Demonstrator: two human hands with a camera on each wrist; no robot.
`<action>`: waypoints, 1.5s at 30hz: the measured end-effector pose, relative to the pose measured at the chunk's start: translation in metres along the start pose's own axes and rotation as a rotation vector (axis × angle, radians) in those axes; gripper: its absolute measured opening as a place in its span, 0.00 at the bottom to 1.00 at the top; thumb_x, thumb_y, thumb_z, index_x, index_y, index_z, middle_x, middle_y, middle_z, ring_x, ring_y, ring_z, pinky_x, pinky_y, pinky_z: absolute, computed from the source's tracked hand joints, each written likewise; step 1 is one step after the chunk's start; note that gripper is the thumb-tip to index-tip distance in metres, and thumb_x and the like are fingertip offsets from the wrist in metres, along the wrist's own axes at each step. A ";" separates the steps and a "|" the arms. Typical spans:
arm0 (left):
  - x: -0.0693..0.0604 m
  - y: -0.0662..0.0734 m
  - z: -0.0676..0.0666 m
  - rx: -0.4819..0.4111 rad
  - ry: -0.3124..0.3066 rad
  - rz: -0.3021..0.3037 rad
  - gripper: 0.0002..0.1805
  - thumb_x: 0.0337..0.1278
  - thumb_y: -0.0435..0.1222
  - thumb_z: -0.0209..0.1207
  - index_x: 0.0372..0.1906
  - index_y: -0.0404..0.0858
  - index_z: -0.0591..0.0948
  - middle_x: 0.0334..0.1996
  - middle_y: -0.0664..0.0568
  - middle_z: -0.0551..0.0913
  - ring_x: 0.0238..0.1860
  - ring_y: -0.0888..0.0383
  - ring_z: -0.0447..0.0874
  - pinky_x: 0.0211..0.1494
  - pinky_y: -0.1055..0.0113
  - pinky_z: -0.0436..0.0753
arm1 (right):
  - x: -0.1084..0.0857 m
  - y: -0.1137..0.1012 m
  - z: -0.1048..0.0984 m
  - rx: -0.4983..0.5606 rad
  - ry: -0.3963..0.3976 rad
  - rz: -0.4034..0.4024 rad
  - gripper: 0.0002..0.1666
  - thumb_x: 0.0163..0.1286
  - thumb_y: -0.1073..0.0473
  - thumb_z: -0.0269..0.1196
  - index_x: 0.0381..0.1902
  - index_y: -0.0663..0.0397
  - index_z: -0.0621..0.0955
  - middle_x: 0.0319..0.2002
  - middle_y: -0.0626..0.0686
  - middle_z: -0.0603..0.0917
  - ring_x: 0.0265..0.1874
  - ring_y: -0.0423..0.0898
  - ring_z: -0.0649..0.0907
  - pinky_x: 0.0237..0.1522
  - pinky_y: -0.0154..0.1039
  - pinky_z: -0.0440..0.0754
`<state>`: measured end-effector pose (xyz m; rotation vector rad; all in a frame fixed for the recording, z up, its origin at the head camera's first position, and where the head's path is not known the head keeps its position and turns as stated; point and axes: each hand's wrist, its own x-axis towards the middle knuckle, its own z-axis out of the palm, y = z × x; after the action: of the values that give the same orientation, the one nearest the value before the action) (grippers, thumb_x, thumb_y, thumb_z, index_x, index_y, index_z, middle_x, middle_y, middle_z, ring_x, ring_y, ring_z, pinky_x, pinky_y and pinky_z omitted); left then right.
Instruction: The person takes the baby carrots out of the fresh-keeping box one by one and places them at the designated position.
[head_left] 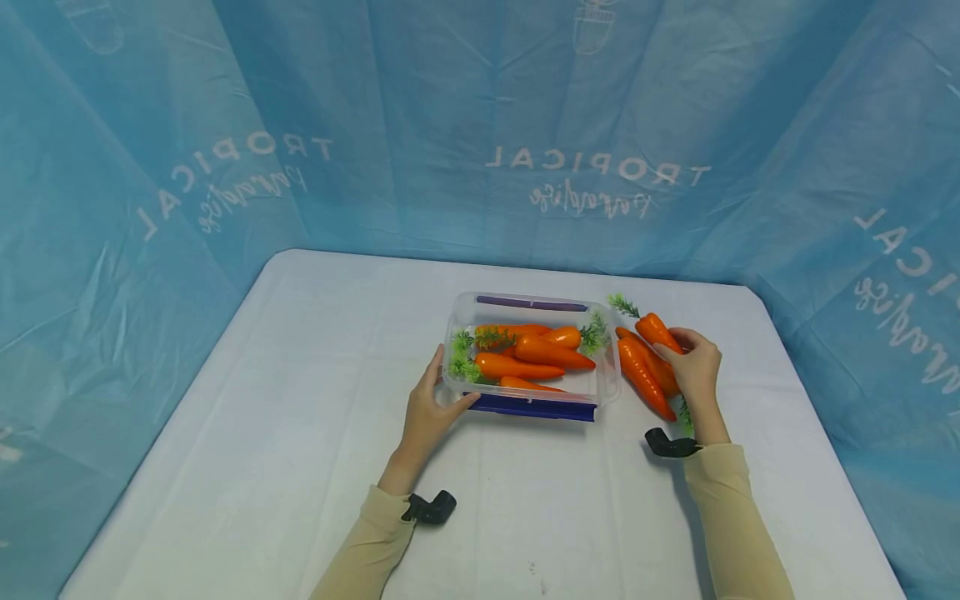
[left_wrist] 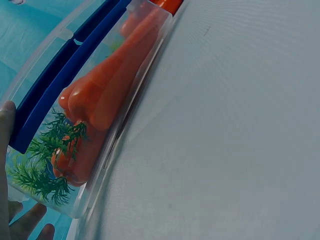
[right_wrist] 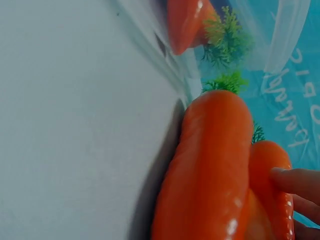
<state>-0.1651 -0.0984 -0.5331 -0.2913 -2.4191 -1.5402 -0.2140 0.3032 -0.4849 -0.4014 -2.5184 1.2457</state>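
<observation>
In the head view, a clear plastic container (head_left: pixel 609 367) with blue clips holds several orange toy carrots (head_left: pixel 555 352) with green leafy tops. My left hand (head_left: pixel 427 412) grips its front left corner, thumb at the front rim and fingers along the left side. To the container's right, my right hand (head_left: pixel 696 367) pinches a carrot (head_left: pixel 657 331) whose leaves point to the back left. Two more carrots (head_left: pixel 643 379) lie beneath and beside that hand. Up close in the right wrist view, the thumb (right_wrist: pixel 295 181) presses on the pinched carrot (right_wrist: pixel 270 157), behind a nearer carrot (right_wrist: pixel 205 165).
A white cloth (head_left: pixel 300 400) covers the table. Blue curtains (head_left: pixel 450 125) with printed lettering hang behind and along both sides. Black wrist cameras (head_left: pixel 431 507) sit at both cuffs. The container's blue front clip (head_left: pixel 532 407) hangs outward.
</observation>
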 end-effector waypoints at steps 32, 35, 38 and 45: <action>0.000 0.000 0.000 0.011 0.003 0.006 0.53 0.45 0.44 0.71 0.74 0.41 0.55 0.68 0.43 0.69 0.61 0.48 0.76 0.65 0.53 0.74 | -0.013 0.016 0.016 -0.056 0.021 0.090 0.25 0.64 0.54 0.65 0.52 0.67 0.79 0.49 0.67 0.82 0.44 0.57 0.80 0.49 0.49 0.81; 0.000 0.000 0.000 0.009 0.007 0.010 0.52 0.44 0.43 0.72 0.74 0.41 0.55 0.68 0.43 0.69 0.61 0.48 0.76 0.65 0.53 0.74 | -0.013 0.017 0.016 -0.055 0.022 0.087 0.25 0.64 0.54 0.65 0.53 0.68 0.79 0.49 0.68 0.82 0.44 0.58 0.80 0.50 0.52 0.81; 0.000 -0.001 0.000 0.007 0.008 0.008 0.52 0.44 0.43 0.72 0.74 0.41 0.56 0.68 0.43 0.69 0.60 0.48 0.76 0.65 0.53 0.74 | -0.013 0.016 0.016 -0.060 0.025 0.078 0.25 0.64 0.55 0.64 0.52 0.69 0.79 0.49 0.68 0.82 0.44 0.60 0.80 0.50 0.52 0.80; 0.000 0.001 0.000 0.002 -0.003 -0.012 0.52 0.45 0.44 0.71 0.75 0.41 0.55 0.68 0.44 0.69 0.61 0.49 0.76 0.66 0.54 0.74 | -0.015 0.016 0.015 -0.049 0.051 0.079 0.23 0.66 0.55 0.63 0.51 0.69 0.80 0.48 0.68 0.82 0.44 0.59 0.80 0.49 0.46 0.82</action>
<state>-0.1647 -0.0982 -0.5321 -0.2795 -2.4293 -1.5437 -0.2046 0.2956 -0.5086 -0.5429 -2.5158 1.1885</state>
